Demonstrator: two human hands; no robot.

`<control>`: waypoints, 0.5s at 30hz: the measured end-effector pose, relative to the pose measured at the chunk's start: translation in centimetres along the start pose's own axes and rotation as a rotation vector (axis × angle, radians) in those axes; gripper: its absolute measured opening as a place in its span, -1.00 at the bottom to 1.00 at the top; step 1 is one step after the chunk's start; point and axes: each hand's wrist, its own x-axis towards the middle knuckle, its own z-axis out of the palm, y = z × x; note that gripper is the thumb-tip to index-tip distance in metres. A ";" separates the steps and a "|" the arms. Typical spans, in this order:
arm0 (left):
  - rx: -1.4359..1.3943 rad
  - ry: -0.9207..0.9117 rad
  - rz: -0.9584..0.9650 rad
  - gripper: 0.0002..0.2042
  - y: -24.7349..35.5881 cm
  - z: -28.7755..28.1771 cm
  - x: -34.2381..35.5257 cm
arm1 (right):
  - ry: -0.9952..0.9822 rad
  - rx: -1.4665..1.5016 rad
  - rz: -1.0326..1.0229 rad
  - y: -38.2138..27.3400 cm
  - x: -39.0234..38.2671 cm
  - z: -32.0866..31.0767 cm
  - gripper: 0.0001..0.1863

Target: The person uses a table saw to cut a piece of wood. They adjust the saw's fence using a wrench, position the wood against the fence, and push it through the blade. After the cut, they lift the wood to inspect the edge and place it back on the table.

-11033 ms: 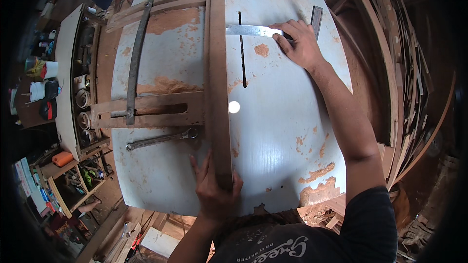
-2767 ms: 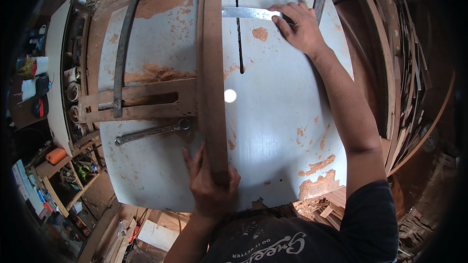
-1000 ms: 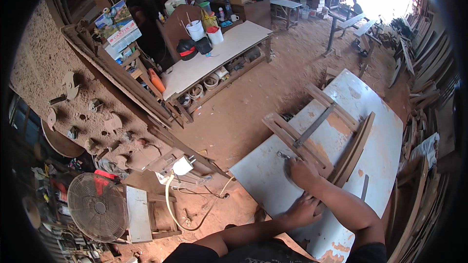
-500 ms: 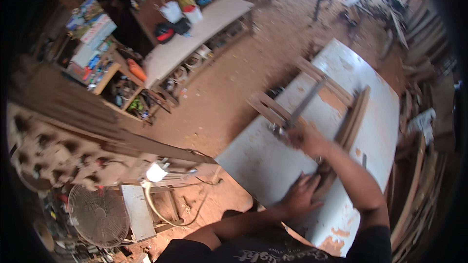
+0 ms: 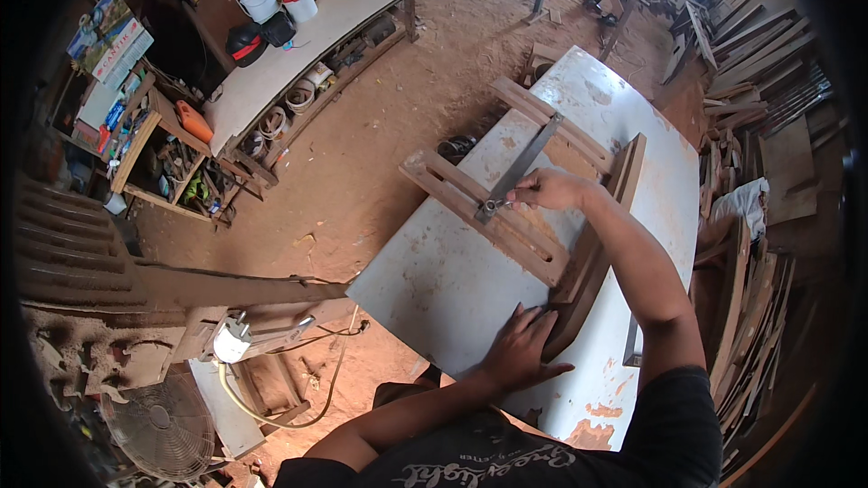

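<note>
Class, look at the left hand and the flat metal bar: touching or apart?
Apart: the head view shows white tabletop and a slotted wooden piece between the left hand and the flat metal bar.

A hand could pass over the bare near-left stretch of the white tabletop (image 5: 407, 280), but beyond, the near slotted arm (image 5: 506, 242), the far slotted arm (image 5: 524, 101) and the metal bar (image 5: 527, 161) across them blocked passage, while the right forearm (image 5: 635, 248) overhung the wooden fence (image 5: 579, 286), whose near end the left hand (image 5: 520, 350) crowded.
</note>
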 end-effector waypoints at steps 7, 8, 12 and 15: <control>0.007 -0.048 0.002 0.07 -0.5 0.5 -0.3 | -0.033 -0.068 -0.035 0.5 0.9 -0.6 -0.54; 0.012 -0.045 0.011 0.07 -0.5 0.5 -0.3 | -0.025 -0.059 -0.029 0.7 1.1 -0.3 -0.53; 0.005 -0.046 0.015 0.02 0.1 0.0 -0.1 | 0.016 0.041 0.059 1.7 1.1 1.1 -0.45; -0.002 -0.025 0.009 -0.03 0.3 -0.5 0.2 | 0.086 0.085 0.084 1.3 0.5 2.9 -0.36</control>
